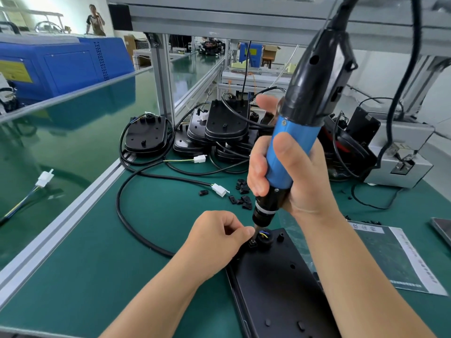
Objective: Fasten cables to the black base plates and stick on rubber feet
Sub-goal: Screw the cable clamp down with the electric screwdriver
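1. Black base plate (273, 284) lies flat on the green mat (151, 240), under both hands and running back toward the person.
2. Left hand (219, 236) has its fingers curled, with thumb and forefinger pinching a small black cable clamp (252, 245) at the plate's far end.
3. Right hand (290, 176) grips the blue electric screwdriver (290, 145) nearly upright, its bit down at the clamp, touching the left fingertips.
4. Black cable (129, 215) loops on the mat left of the left hand, ending in a white connector (220, 190).
5. Loose black clips (242, 193) lie just beyond the hands.
6. More base plates (219, 128) are stacked farther beyond, cables trailing from them.
7. A printed sheet (400, 257) lies right of the right forearm.
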`<state>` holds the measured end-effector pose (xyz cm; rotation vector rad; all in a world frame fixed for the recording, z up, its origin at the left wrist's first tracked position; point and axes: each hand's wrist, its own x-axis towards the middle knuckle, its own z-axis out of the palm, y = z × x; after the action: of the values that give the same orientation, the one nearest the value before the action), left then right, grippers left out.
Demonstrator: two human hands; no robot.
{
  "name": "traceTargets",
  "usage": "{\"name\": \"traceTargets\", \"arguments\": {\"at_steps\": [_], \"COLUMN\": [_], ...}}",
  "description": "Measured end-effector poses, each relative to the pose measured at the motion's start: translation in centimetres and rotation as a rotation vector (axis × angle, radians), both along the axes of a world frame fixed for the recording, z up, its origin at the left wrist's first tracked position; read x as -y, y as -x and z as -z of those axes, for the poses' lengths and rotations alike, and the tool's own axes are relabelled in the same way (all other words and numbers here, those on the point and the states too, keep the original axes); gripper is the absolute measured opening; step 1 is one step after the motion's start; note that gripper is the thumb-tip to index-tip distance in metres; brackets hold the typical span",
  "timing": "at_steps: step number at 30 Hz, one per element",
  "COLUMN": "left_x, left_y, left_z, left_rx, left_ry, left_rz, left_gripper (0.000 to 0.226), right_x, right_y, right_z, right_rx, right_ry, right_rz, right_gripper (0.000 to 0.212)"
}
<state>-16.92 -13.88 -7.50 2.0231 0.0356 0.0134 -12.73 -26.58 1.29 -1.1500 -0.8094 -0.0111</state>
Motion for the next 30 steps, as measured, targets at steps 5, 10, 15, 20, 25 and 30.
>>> {"name": "traceTargets", "arguments": {"at_steps": [5, 10, 15, 20, 25, 30], "left_x": [0.4, 1.0, 1.0, 1.1, 1.0, 0.6], "left_y": [0.5, 0.9, 1.2, 1.2, 1.2, 1.3], "left_z": [0.3, 0.4, 0.4, 0.3, 0.3, 0.5], "left_rx": [0.078, 0.129, 0.143, 0.156, 0.162, 0.181], "left_ry": [-0.081, -0.118, -0.131, -0.14, -0.122, -0.107], "left_rz": [-0.032, -0.082, -0.088, -0.097, -0.086, -0.057], "left_gripper": [0.026, 0.024, 0.025, 0.024, 0.026, 0.024], "right_x": [0.3, 0.5, 0.7, 0.8, 0.6, 0.9], "right_y": [-0.6, -0.7, -0.9, -1.0, -0.9, -1.0], "right_z": [0.4, 0.4, 0.5, 0.2, 0.3, 0.5], "right_rx": [-0.019, 0.016, -0.006, 0.005, 0.026, 0.018], "right_ry": [-0.032, -0.012, -0.007, 0.021, 0.044, 0.032], "right_rz": [-0.046, -0.05, -0.038, -0.061, 0.0, 0.087], "right_gripper": [0.049, 0.035, 0.036, 0.008, 0.022, 0.064]}}
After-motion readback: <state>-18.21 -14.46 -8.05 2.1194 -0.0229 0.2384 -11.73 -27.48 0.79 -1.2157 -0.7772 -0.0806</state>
